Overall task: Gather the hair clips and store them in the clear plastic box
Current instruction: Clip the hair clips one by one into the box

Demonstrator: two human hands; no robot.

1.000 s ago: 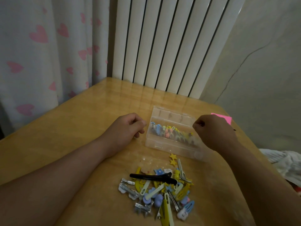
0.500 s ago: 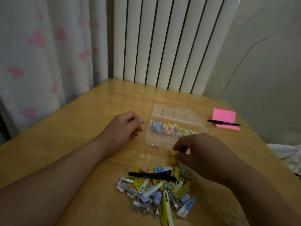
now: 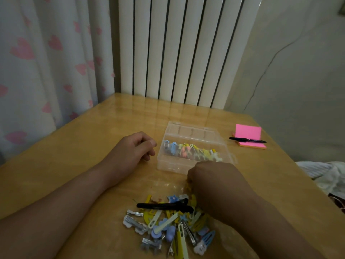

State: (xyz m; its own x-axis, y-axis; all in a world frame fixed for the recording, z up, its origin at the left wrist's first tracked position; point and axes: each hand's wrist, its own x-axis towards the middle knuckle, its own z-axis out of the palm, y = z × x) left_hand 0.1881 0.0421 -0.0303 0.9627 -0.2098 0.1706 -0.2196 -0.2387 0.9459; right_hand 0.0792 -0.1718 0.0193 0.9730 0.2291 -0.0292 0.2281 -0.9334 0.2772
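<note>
One row of clips (image 3: 190, 153) sat in the clear plastic box (image 3: 170, 165), bigger pile of hair clips (image 3: 168, 227) left on the surface (image 3: 89, 161); right hand (image 3: 216, 186) at pile, fingers hidden, can't tell grip; left hand (image 3: 133, 150) loosely curled, empty.

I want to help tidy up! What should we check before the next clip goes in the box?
1. Clear plastic box open on top: ok.
2. Room in it beside the stored clips: ok.
3. Left hand out of the way: ok, it rests beside the box.
4. Right hand holding a clip: cannot tell, its fingers are hidden.
5. All clips put away: not ok, a pile of loose clips lies on the table.
</note>
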